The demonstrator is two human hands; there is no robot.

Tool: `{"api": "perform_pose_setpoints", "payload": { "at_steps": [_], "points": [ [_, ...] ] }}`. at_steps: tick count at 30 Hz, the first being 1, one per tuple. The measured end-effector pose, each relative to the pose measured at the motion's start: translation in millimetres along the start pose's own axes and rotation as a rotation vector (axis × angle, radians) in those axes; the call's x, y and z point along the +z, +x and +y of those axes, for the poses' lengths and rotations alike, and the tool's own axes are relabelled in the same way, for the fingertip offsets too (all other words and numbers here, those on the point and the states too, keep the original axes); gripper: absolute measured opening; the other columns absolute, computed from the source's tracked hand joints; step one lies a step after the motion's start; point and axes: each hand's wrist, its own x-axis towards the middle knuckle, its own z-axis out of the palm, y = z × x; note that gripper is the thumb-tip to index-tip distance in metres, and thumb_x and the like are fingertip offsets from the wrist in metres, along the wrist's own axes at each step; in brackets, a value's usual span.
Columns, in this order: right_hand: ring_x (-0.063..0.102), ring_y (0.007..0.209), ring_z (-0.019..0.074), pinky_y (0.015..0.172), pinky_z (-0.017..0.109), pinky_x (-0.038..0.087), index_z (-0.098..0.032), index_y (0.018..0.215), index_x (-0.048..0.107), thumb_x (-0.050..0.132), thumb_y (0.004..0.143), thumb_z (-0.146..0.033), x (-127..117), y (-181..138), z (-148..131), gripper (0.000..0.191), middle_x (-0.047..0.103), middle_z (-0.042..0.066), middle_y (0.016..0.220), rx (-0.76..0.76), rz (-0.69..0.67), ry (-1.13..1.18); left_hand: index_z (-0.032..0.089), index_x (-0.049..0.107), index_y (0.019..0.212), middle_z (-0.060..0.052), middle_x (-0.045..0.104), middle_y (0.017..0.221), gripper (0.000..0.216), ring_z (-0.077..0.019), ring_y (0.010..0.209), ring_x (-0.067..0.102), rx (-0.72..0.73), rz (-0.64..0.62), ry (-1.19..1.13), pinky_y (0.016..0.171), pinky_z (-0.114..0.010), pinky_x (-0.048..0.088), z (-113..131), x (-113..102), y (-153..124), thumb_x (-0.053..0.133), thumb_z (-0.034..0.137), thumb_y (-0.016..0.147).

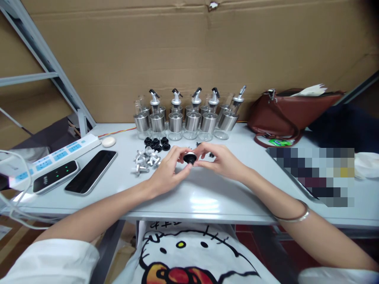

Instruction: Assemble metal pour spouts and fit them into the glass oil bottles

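My left hand (170,167) and my right hand (220,159) meet over the middle of the grey table (201,197). Together they pinch a small black round stopper with a metal rim (190,158) between their fingertips. Just left of my left hand lies a pile of several silver pourer spouts (145,161). Behind it sit several black rubber stoppers (156,144). A row of several glass bottles with steel sleeves (189,118) stands at the back, most fitted with pourer tops.
A white power strip (59,152), a small dark device with green lights (55,176) and a black phone (91,171) lie at the left. A brown leather bag (287,112) sits at the back right. Cardboard forms the wall behind.
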Motion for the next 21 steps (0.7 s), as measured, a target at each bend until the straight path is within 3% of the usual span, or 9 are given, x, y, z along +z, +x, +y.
{"api": "perform_pose_setpoints", "payload": {
  "at_steps": [4, 8, 12, 16, 21],
  "points": [
    [0.062, 0.077, 0.0164, 0.066, 0.026, 0.047, -0.018, 0.093, 0.064, 0.06, 0.084, -0.03, -14.1, 2.2, 1.8, 0.016, 0.069, 0.006, 0.089, -0.026, 0.019, -0.088, 0.02, 0.049, 0.102, -0.004, 0.049, 0.097, 0.023, -0.0154, 0.089, 0.051, -0.054, 0.004, -0.008, 0.078, -0.03, 0.048, 0.2, 1.8, -0.1, 0.054, 0.021, 0.08],
    [0.063, 0.078, 0.0193, 0.068, 0.029, 0.047, -0.017, 0.089, 0.067, 0.05, 0.086, -0.022, -33.9, 1.6, 18.9, 0.017, 0.07, 0.007, 0.087, 0.077, 0.123, -0.317, 0.021, 0.048, 0.101, -0.004, 0.049, 0.103, 0.026, -0.0155, 0.095, 0.052, -0.079, -0.054, -0.052, 0.086, -0.033, 0.047, -0.2, 3.0, 0.0, 0.053, 0.015, 0.077],
    [0.063, 0.075, 0.0214, 0.07, 0.032, 0.046, -0.017, 0.082, 0.069, 0.052, 0.081, -0.016, -46.3, -1.5, 44.2, 0.017, 0.07, 0.008, 0.081, 0.187, 0.004, -0.511, 0.021, 0.044, 0.097, -0.003, 0.053, 0.1, 0.025, -0.0147, 0.091, 0.054, -0.14, -0.102, -0.131, 0.085, -0.033, 0.047, 0.3, 4.4, -0.4, 0.05, 0.01, 0.075],
    [0.063, 0.074, 0.0203, 0.071, 0.031, 0.047, -0.018, 0.078, 0.071, 0.057, 0.074, -0.011, -46.1, -3.6, 55.8, 0.016, 0.07, 0.006, 0.082, 0.262, -0.181, -0.487, 0.02, 0.04, 0.091, -0.002, 0.048, 0.096, 0.025, -0.0134, 0.087, 0.052, -0.189, -0.105, -0.173, 0.076, -0.028, 0.047, 2.3, 5.4, -0.8, 0.048, 0.007, 0.071],
    [0.062, 0.071, 0.019, 0.068, 0.029, 0.047, -0.019, 0.074, 0.071, 0.061, 0.07, -0.011, -44.5, -3.3, 55.8, 0.014, 0.069, 0.005, 0.078, 0.335, -0.256, -0.483, 0.02, 0.039, 0.088, -0.002, 0.046, 0.096, 0.025, -0.0121, 0.08, 0.048, -0.16, -0.125, -0.151, 0.069, -0.025, 0.042, 4.6, 4.6, -1.4, 0.046, 0.005, 0.069]
  ]
}}
